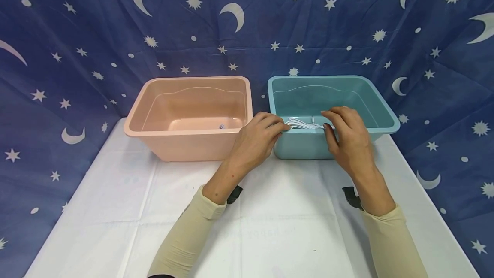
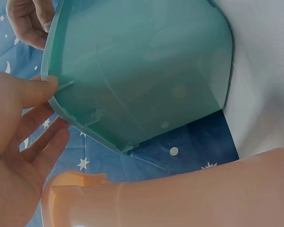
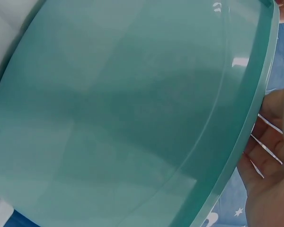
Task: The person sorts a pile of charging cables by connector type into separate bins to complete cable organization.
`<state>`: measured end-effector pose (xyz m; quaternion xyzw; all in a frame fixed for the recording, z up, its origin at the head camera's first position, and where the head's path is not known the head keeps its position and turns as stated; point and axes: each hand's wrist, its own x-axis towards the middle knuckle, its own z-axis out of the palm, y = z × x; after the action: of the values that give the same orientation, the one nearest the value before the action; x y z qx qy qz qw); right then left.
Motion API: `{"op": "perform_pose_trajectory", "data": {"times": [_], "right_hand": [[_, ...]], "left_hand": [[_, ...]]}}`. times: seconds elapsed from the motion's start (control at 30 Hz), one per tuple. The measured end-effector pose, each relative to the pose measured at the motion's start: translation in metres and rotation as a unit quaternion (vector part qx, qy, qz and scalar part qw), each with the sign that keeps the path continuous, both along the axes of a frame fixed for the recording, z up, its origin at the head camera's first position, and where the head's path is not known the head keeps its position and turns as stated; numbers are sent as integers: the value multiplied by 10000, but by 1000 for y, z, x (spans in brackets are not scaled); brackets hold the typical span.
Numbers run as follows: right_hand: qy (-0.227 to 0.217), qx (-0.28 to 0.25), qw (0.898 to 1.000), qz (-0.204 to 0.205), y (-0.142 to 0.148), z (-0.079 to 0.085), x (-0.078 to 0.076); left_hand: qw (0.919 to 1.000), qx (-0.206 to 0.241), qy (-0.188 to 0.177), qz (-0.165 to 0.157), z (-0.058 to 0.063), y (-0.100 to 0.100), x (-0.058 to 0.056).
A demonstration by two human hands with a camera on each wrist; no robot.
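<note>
A bundle of thin white cable [image 1: 305, 124] shows just above the near rim of the teal bin [image 1: 328, 81], its strands stretching between both hands. My left hand [image 1: 257, 134] is at the bin's near left corner, thumb and fingertips pinching the bundle's left end. At the right end, my right hand [image 1: 347, 140] has its thumb against the strands, with the index finger raised away from the thumb. In the left wrist view, the left thumb overlaps the rim while its fingers lie behind it. The rim and wall hide the cable in that view.
A pink bin [image 1: 193, 133] stands to the left of the teal one, with a small dark piece [image 1: 221, 126] on its floor. Another small pale item [image 1: 313, 119] lies inside the teal bin. Both bins stand on a white-covered table [image 1: 270, 226], before a blue star-patterned cloth [image 1: 266, 25].
</note>
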<state>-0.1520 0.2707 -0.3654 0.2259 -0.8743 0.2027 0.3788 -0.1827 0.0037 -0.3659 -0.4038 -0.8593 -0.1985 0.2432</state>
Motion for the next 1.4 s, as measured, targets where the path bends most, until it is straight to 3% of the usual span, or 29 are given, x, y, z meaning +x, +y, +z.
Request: {"op": "perform_pose_trajectory", "data": {"times": [0.5, 0.8, 0.97, 1.17, 1.4], "right_hand": [[-100, 20, 9998, 189, -13, 6, 9], [-103, 66, 9993, 359, -20, 11, 21], [-59, 248, 9988, 423, -21, 8, 32], [-26, 319, 9979, 566, -15, 1, 47], [-216, 488, 9980, 339, 3, -5, 63]], "left_hand": [[10000, 49, -58, 56, 1, -3, 2], [9975, 690, 16, -176, 7, -15, 13], [9969, 780, -80, -50, 3, -36, 28], [9937, 1076, -150, 269, -4, -80, 50], [9881, 1253, -198, 864, -10, -126, 72]]}}
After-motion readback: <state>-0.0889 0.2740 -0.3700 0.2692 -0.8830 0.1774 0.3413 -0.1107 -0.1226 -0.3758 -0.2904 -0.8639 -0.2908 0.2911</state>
